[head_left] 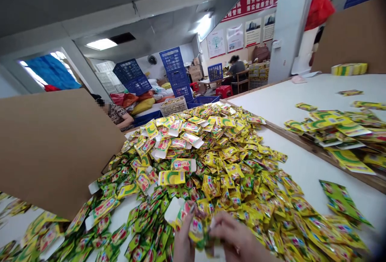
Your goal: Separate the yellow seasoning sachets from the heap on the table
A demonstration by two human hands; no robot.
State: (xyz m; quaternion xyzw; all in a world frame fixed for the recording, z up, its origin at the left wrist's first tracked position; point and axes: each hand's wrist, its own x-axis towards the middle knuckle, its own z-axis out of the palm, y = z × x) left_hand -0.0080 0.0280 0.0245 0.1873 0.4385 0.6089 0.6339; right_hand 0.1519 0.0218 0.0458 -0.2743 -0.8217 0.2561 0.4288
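Observation:
At the bottom centre, my left hand [183,240] is closed on a small printed carton [182,214] whose white end flap stands open. A yellow foil packet [196,230] shows between my two hands, against the carton. My right hand [237,238] is curled in from the right, its fingertips pinched on small packets; motion blur hides how many. Around both hands lies a big heap of packets, green ones [150,222] on the left and yellow ones [259,197] on the right. Several flattened or open cartons [171,177] rest on top of the heap.
A brown cardboard panel [54,145] stands at the left, another [352,37] at the right rear. A wooden strip [307,145] divides the white table; more cartons [334,123] lie beyond it. Blue crates [175,69] and two seated people [237,67] are further back.

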